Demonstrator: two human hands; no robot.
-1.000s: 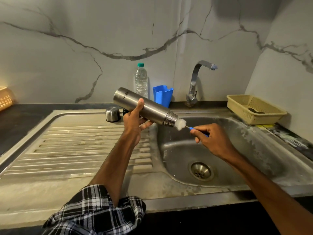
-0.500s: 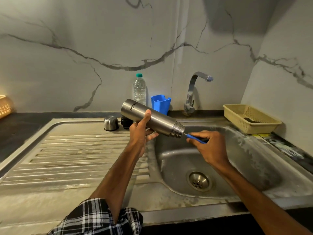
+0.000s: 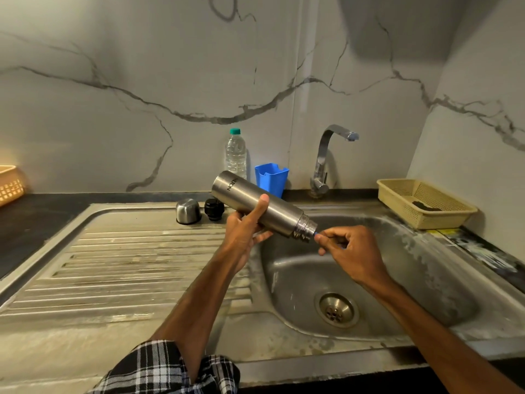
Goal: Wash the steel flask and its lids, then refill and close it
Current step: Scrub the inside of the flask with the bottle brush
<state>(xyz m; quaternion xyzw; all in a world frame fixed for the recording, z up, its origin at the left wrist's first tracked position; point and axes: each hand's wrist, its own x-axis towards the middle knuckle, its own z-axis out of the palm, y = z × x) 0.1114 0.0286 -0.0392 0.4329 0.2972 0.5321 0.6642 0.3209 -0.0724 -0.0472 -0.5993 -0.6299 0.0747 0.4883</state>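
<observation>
My left hand [image 3: 246,234] grips the steel flask [image 3: 272,209] around its middle and holds it tilted over the sink bowl's left edge, open mouth pointing down to the right. My right hand [image 3: 349,251] pinches the blue handle of a bottle brush [image 3: 316,234] right at the flask's mouth. The brush head and almost all of the handle are hidden inside the flask. The steel cup lid [image 3: 188,211] and the black inner lid [image 3: 214,209] stand side by side at the back of the draining board.
The steel sink bowl [image 3: 426,280] with its drain lies below my right hand, the tap [image 3: 326,160] behind it. A plastic water bottle [image 3: 235,153] and a blue holder [image 3: 271,177] stand at the wall. A beige basket [image 3: 423,200] sits back right, the ribbed draining board [image 3: 113,265] left.
The foamy brush head, outside the mouth a second ago, has gone fully into the flask. My right hand has moved left up to the mouth.
</observation>
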